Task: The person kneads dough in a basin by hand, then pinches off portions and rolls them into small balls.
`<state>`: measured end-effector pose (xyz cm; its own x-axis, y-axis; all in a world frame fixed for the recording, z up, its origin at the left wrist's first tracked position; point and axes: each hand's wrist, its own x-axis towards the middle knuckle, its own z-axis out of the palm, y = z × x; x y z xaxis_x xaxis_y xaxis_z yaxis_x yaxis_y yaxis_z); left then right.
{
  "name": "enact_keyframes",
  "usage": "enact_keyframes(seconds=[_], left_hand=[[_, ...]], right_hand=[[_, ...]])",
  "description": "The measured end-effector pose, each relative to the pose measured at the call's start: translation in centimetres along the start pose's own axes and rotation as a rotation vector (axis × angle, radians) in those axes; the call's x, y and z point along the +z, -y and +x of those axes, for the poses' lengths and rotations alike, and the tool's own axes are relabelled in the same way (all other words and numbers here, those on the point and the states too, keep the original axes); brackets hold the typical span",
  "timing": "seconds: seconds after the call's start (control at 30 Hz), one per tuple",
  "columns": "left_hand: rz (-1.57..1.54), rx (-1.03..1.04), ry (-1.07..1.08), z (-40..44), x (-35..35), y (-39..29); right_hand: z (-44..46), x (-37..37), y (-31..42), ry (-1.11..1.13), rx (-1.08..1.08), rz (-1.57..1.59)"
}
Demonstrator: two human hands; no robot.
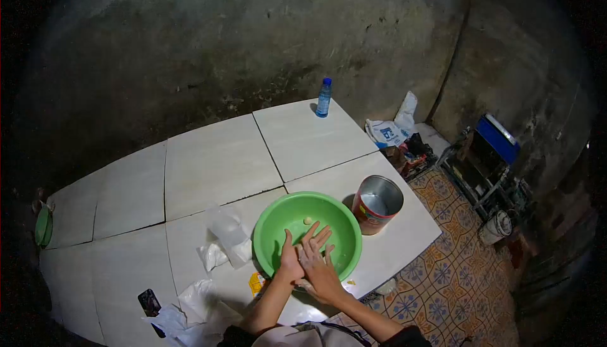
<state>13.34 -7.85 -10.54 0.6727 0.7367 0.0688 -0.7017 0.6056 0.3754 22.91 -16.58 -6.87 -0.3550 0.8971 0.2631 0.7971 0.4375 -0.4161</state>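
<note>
Over a green plastic basin [264,225], my two hands meet palm against palm. My left hand [290,263] is turned palm up, its thumb raised and its fingers stretched out beneath the other hand. Across it lies my right hand [320,275], fingers extended and slightly spread, with whitish smears on them. Whether anything sits between the palms is hidden. A small pale ball [308,220], which looks like dough, rests inside the basin beyond my fingertips. Right of the basin stands a large open tin can [372,220] with a red label.
Left of the basin are a translucent plastic container [229,230], a bag of white powder [213,256] and a yellow packet [255,283]. A phone [149,303] lies near plastic bags [199,299]. A water bottle [324,98] stands at the white tiled table's [215,170] far corner.
</note>
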Motion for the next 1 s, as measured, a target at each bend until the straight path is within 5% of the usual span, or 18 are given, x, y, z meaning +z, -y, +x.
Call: enact_keyframes(seconds=[0.17, 0.37, 0.43, 0.6, 0.73, 0.8, 1.0], left_hand=[[-0.133, -0.164, -0.022, -0.7, 0.4, 2.2], [-0.167, -0.075, 0.077, -0.2, 0.8, -0.8], [-0.182, -0.079, 0.023, -0.9, 1.4, -1.5], [-0.227, -0.173, 0.056, -0.1, 0.9, -0.7], [-0.188, -0.063, 0.232, -0.1, 1.6, -3.1], [-0.08, -0.037, 0.1, -1.3, 2.3, -3.4], [-0.023, -0.264, 0.0, 0.1, 0.6, -0.9]], right_hand=[[2.3, -0.5, -1.7, -0.154, 0.17, -0.03], [2.1, -0.7, 2.0, -0.037, -0.11, 0.075], [2.3, -0.6, 1.0, -0.006, 0.048, -0.116], [3.5, -0.5, 1.6, -0.167, 0.133, 0.111], [2.7, -0.7, 4.2, -0.146, 0.108, -0.349], [2.1, 0.5, 1.6, -0.138, 0.011, 0.073], [4.5, -0.1, 0.8, -0.152, 0.123, 0.135]])
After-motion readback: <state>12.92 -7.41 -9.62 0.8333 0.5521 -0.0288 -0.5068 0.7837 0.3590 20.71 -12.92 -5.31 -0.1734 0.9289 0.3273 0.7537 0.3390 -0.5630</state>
